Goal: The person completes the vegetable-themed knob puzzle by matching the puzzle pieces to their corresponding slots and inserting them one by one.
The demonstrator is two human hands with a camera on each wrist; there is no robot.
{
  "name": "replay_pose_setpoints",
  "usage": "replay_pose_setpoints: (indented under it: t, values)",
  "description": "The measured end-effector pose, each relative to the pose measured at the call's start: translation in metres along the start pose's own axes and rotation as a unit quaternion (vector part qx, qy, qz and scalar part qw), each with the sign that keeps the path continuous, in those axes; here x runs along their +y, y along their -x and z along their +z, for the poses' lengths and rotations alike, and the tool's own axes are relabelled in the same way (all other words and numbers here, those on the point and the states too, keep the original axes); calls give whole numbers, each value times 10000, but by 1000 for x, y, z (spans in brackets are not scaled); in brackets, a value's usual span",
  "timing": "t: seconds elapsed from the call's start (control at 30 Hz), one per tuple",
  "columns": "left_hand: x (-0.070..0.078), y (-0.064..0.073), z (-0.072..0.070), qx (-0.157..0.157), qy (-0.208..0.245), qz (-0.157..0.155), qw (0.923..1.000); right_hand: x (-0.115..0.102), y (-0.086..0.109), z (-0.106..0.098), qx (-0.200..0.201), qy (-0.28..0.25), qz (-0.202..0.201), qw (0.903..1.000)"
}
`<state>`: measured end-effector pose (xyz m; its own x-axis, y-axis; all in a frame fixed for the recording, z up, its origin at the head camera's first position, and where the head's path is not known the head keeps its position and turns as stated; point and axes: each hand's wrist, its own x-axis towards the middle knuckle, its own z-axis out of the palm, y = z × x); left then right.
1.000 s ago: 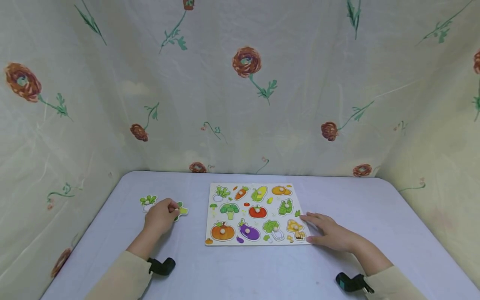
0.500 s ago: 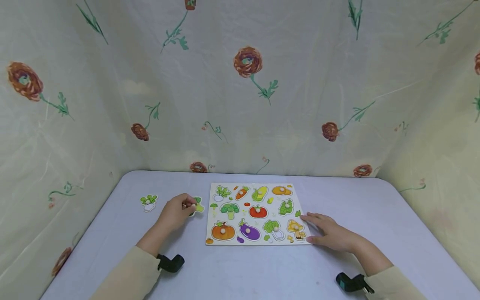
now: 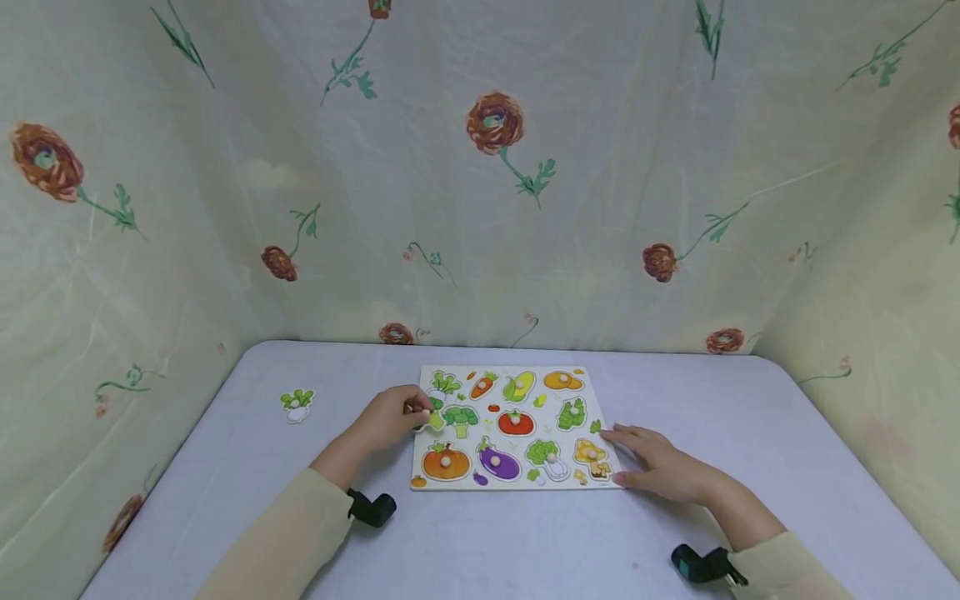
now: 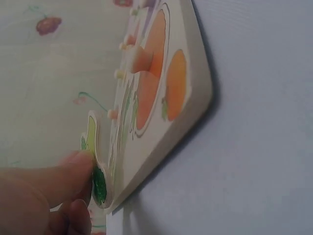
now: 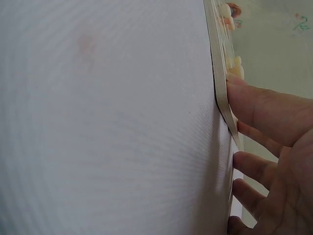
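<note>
In the head view, my left hand (image 3: 390, 417) pinches a broccoli puzzle piece (image 3: 433, 423) by its knob over the left edge of a vegetable puzzle board (image 3: 517, 487). The left wrist view shows the piece tilted on its side, thumb and finger against it, close to the board's edge. Beside it on the board is a printed broccoli shape (image 3: 460, 421) without a knob. My right hand (image 3: 663, 468) rests at the board's right edge, fingers spread and thumb at the lower corner. In the right wrist view, the thumb (image 5: 266, 110) presses the board's side.
A turnip puzzle piece (image 3: 297, 407) lies on the white table (image 3: 480, 550) at the left. Knobbed pieces such as a pumpkin (image 3: 446, 471), an eggplant (image 3: 504, 472) and a tomato (image 3: 516, 429) sit in the board. A flowered curtain (image 3: 480, 275) encloses the back and sides.
My left hand has carried the broccoli piece rightward from beside the turnip piece, across the table, to over the board's left edge. The right hand and the board have stayed in place.
</note>
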<state>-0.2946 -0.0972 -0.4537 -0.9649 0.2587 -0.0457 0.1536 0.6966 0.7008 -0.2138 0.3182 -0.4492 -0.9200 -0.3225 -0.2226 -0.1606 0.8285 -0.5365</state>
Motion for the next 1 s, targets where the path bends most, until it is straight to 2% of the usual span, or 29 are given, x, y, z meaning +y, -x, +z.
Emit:
replay_pose_setpoints:
  t: [0.23,0.5,0.8,1.0]
  values:
    - [9,-11,10,-412,-153,77,9990,0,-1,-1,-17,-3,0,10000]
    - [15,-19,18,-686,-462,348,9960,2,-2,-1,-7,6,17,10000]
    - [20,-21,25,-645,-358,447,9963,2,-2,-1,-7,26,43,10000]
    - [21,-23,30,-604,-250,399,9971,2,-1,0,-23,-58,6,10000]
